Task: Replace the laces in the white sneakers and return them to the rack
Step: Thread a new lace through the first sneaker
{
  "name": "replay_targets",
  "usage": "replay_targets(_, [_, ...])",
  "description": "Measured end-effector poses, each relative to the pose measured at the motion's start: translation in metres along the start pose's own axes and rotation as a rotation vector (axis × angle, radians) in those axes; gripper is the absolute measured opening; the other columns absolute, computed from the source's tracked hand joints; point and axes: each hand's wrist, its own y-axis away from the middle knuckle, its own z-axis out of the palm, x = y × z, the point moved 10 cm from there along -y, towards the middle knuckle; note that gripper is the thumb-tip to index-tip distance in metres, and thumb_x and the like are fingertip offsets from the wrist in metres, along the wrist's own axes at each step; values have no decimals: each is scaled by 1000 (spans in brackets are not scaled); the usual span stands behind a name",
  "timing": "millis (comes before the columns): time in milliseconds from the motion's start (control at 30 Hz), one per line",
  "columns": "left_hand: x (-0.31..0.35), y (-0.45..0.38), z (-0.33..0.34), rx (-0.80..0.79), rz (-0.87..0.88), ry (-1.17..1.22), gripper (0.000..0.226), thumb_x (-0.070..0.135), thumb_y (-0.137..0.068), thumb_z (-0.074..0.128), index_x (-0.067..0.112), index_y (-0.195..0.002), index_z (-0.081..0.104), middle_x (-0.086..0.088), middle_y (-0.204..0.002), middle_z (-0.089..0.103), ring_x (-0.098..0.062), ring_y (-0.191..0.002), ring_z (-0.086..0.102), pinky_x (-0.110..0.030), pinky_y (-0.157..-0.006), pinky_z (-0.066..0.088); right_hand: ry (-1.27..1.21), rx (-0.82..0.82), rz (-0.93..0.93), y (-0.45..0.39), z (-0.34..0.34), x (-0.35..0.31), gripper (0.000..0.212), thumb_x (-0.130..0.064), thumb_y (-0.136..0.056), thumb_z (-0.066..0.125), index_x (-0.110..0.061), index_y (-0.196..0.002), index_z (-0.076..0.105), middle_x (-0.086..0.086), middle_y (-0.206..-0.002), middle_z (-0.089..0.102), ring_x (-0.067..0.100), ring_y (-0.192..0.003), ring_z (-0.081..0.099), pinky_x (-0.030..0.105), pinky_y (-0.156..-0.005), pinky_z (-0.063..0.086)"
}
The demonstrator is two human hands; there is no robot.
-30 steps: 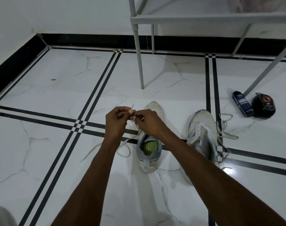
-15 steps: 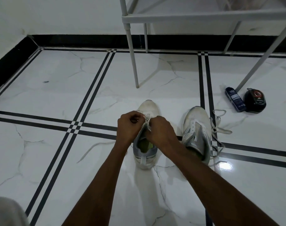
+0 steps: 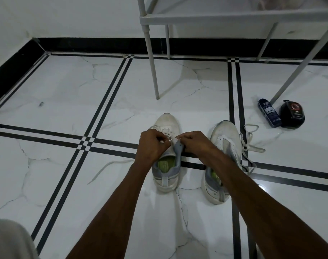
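Two white sneakers stand on the marble floor, toes pointing away from me. Over the left sneaker, with its green insole showing, my left hand and my right hand both pinch a white lace at the eyelets near the tongue. A loose end of that lace trails across the floor to the left. The right sneaker sits beside it, partly under my right forearm, with a loose white lace lying at its right side.
A white rack stands at the back, one leg just beyond the sneakers. A dark blue bottle and a black round container lie at the right by another leg. A black skirting runs along the wall.
My hands have come down from above the left sneaker to its eyelets with the lace. The lace end that stuck up between my fingers is no longer raised.
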Motion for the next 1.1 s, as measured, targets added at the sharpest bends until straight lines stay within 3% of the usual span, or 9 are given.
replay_targets(133, [4,4,-3,21,31,32,7,10,-76,77,9,-81,82,-4,-80,78,-10,-73,66,0,-67,35,59,2,-41,-3,1,-5,27,0,-94,51,-3,-106,74,7,-97,72,18,-93,67,37,-93,58])
replay_targets(400, [2,0,0,11,47,5,6,16,-78,76,12,-78,81,-2,-74,76,-10,-67,62,-4,-63,35,33,-41,-78,-2,5,-12,17,-8,-91,62,-15,-92,77,0,-95,76,18,-96,71,33,-89,59])
replay_targets(533, [3,3,2,-1,70,37,7,15,-84,75,12,-83,81,-4,-83,75,-20,-78,66,-32,-74,51,-95,-86,-36,2,10,-11,15,-20,-90,72,-6,-94,78,7,-92,77,17,-87,74,27,-80,60])
replay_targets(600, [1,6,4,26,77,58,7,14,-86,74,11,-89,80,-6,-92,73,-21,-84,65,-36,-78,53,-167,-60,6,-1,9,-6,20,-20,-89,74,-1,-96,75,11,-92,76,19,-83,73,25,-74,59])
replay_targets(700, [0,17,-4,177,18,124,11,22,-92,71,12,-97,71,-3,-106,57,-12,-89,57,-22,-77,49,-141,1,53,-6,11,-1,16,-16,-91,71,-1,-96,74,13,-92,74,19,-77,69,26,-68,58])
replay_targets(833, [6,30,0,232,58,99,39,41,-99,58,20,-67,58,3,-69,54,-12,-72,51,-24,-66,41,-38,-19,58,-14,17,-6,14,-8,-93,61,3,-89,70,16,-85,69,22,-76,63,39,-77,58])
replay_targets(933, [-7,31,13,161,28,80,35,47,-92,54,26,-64,57,1,-68,57,-9,-81,47,-26,-70,37,-87,-82,49,-8,19,-18,13,3,-93,52,0,-91,65,12,-82,66,17,-72,63,34,-73,59])
replay_targets(1000, [-13,31,16,162,10,106,37,39,-91,57,19,-60,56,-2,-68,54,-10,-82,46,-26,-69,35,-154,105,-9,-14,-18,-30,17,-1,-99,48,-1,-90,62,15,-85,65,17,-70,63,31,-69,58])
replay_targets(1100, [-16,34,13,177,-19,140,35,32,-92,60,17,-61,55,-4,-70,52,-12,-82,47,-28,-68,37,-142,850,-198,11,-132,-53,14,-3,-97,47,-2,-98,61,16,-103,67,22,-86,66,28,-75,54])
